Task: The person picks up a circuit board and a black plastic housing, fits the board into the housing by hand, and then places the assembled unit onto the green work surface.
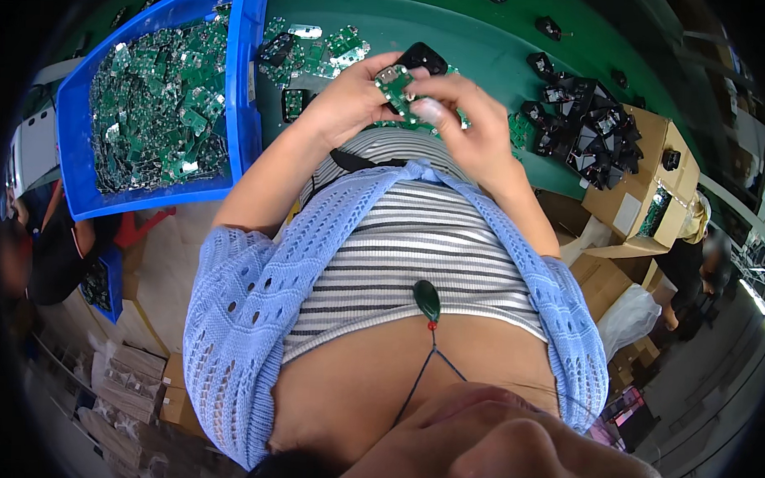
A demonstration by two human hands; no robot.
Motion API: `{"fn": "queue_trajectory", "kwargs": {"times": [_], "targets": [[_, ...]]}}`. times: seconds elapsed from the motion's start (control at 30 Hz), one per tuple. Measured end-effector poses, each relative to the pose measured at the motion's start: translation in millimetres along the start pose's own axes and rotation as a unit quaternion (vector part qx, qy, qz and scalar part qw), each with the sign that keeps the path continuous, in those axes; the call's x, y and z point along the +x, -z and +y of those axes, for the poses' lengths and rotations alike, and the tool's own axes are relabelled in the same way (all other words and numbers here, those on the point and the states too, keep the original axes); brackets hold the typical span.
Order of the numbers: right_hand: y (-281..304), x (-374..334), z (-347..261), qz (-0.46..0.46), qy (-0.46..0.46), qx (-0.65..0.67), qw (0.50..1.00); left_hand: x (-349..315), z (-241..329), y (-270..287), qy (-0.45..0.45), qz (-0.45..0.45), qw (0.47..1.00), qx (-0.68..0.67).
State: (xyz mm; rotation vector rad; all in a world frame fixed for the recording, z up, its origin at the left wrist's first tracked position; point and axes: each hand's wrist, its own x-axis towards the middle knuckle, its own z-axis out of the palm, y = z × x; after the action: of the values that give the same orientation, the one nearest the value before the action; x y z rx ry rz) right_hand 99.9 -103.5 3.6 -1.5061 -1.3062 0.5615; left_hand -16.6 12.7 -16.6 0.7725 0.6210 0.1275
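In front of my chest, above the green bench, my left hand point(354, 99) is closed round a small green circuit board point(393, 81). A black plastic housing point(423, 58) shows just beyond the board, between my two hands; which fingers bear it is partly hidden. My right hand point(475, 120) comes from the other side, its thumb and fingers pinched at the board's right edge. The thumb tip is slightly blurred. More green boards point(343, 44) lie loose on the bench past my left hand. One black housing with a board in it point(294, 104) rests beside my left wrist.
A blue bin point(246, 91) heaped with green circuit boards stands at the left. Black plastic housings point(601, 129) are piled on the right, next to an open cardboard box point(632, 201). Other people point(57, 257) are at the left and right edges.
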Motion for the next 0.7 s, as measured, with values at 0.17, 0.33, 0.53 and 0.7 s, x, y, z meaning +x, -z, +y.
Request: {"fn": "queue_trajectory", "kwargs": {"times": [0.17, 0.33, 0.53, 0.7], "targets": [[3.8, 1.9, 0.5, -0.007, 0.093, -0.168, 0.981, 2.7, -6.2, 1.7, -0.025, 0.021, 0.999, 0.032], [10.6, 13.0, -6.1, 0.067, 0.136, -0.317, 0.936, -6.9, -6.6, -6.2, -0.096, 0.052, 0.99, 0.095], [3.2, 13.6, 10.9, 0.131, 0.077, -0.193, 0.969, -5.7, -9.5, -3.0, -0.101, -0.016, 0.994, 0.04], [-1.3, 17.4, 11.6, 0.099, 0.062, -0.169, 0.979, -0.2, -13.3, -2.9, -0.197, 0.007, 0.978, 0.071]]}}
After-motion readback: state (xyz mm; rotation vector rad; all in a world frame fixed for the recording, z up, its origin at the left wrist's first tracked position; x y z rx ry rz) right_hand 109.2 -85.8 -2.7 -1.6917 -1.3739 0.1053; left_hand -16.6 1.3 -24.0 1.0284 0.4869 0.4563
